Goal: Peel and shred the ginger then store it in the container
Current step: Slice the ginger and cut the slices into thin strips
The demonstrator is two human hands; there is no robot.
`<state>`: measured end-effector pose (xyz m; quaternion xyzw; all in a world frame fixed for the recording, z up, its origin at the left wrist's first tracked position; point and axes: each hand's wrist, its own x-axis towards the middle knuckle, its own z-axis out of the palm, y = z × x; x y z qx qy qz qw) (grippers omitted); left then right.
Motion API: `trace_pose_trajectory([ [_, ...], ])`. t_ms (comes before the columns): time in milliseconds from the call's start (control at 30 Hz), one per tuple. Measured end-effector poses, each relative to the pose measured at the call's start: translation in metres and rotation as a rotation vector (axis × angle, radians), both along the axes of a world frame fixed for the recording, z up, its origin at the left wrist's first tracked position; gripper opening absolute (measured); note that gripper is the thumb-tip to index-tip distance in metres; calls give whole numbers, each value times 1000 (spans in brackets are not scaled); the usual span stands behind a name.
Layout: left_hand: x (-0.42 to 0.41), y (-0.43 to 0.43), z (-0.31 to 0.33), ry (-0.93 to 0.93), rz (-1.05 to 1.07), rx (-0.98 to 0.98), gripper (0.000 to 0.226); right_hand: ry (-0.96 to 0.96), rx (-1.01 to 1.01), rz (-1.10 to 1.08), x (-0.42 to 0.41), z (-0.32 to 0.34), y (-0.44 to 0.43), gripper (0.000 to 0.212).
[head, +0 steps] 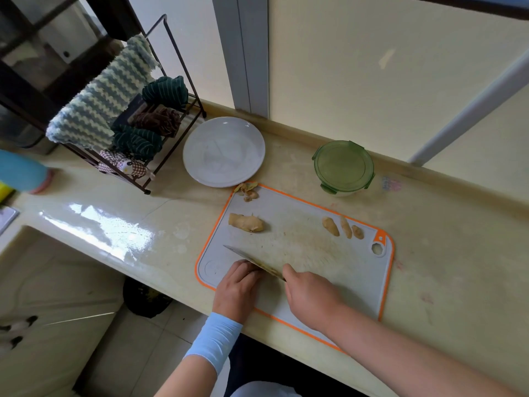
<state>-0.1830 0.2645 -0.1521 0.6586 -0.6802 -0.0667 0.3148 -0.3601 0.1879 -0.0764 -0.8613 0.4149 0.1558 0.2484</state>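
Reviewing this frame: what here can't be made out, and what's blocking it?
Head view only.
What the left hand has under it, next to the knife blade: its own fingers cover that spot.
The knife handle: wrapped inside the right hand.
Inside of the container: its green lid is on.
The blue object at far left: cut off by the frame edge.

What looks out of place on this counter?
A small heap of ginger peelings at the cutting board's far left corner spills over the orange rim toward the white plate. Nothing else stands out.
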Motion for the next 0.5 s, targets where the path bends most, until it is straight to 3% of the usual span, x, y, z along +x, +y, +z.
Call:
trace_pose_trajectory([
  [333,-3,1,1,-45,25,-73,31,-56,-35,1,-4,-2,5,7],
  [500,-4,2,1,-39,49,-98,36,-25,-64,9,-21,5,14,21],
])
